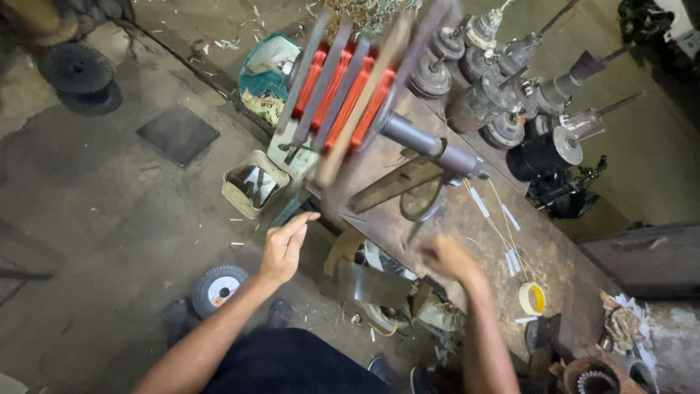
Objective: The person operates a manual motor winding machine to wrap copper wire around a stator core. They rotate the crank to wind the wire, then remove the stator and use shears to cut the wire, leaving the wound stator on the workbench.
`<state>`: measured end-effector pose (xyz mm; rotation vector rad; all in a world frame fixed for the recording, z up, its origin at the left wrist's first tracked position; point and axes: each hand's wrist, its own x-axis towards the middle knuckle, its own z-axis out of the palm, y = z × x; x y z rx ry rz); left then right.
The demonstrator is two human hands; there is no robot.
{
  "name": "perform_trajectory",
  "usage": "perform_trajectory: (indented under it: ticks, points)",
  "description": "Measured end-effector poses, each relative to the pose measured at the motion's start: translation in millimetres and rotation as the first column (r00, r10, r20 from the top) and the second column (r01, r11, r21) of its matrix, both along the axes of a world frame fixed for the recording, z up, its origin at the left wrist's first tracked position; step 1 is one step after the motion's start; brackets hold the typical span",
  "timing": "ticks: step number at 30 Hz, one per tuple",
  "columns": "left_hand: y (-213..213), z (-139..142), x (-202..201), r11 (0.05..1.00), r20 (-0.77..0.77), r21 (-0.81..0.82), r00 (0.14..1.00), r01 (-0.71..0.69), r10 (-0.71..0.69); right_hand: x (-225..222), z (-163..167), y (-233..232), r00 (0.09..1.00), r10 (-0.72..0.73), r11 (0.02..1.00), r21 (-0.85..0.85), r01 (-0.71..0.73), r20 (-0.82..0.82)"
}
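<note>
A coil winder with flat grey formers and bands of orange-red copper wire [343, 102] spins blurred on a grey shaft [430, 149] above a rusty bench [481, 241]. My left hand [284, 248] is held flat with fingers together just below the winder, touching nothing that I can see. My right hand [448, 257] is blurred at the bench edge near a curved crank handle [423, 208]; its grip is not clear.
Several motor rotors with shafts [503, 87] stand at the back of the bench. A yellow tape roll [534, 298] and white paper strips [510, 219] lie on it. A small box [253, 184], a wire spool [217, 287] and a dark floor plate [178, 133] sit below.
</note>
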<state>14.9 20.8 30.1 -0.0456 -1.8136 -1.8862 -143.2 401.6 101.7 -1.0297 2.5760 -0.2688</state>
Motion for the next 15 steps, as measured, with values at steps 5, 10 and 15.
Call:
perform_trajectory:
  ticks: [5, 10, 15]
  points:
    - [1, -3, -3, 1.000, 0.052, -0.020, 0.999, -0.014, 0.015, 9, 161, 36, 0.986, -0.149, 0.988, -0.041, 0.152, 0.069]
    - [0, -8, -1, 1.000, -0.004, -0.004, 1.000, -0.008, 0.008, -120, 131, 8, 0.844, -0.429, 0.844, -0.477, 0.247, -0.321]
    - [-2, -9, 5, 1.000, 0.061, -0.020, 0.998, 0.002, -0.001, -131, -17, -34, 0.784, -0.543, 0.784, -0.516, 0.345, -0.300]
